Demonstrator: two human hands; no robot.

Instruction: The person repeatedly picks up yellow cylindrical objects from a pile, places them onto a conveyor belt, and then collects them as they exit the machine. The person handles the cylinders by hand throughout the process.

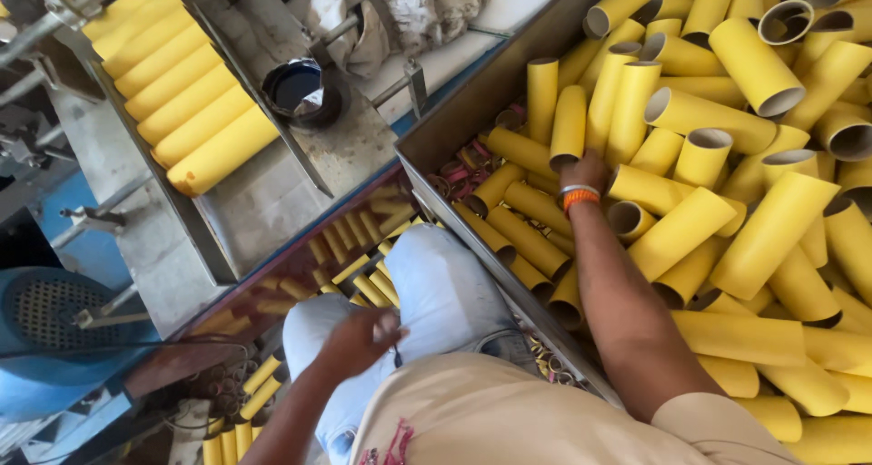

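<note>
Your right hand point(586, 170) reaches into the metal bin point(472, 111), grasping a yellow cardboard tube point(569, 124). Your left hand point(359, 342) rests loosely curled on your knee, holding nothing.

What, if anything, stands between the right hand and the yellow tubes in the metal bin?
Nothing visible. The right hand is already inside the metal bin, resting on a yellow tube in the pile. The left hand is outside the bin, near the person's knee.
</note>
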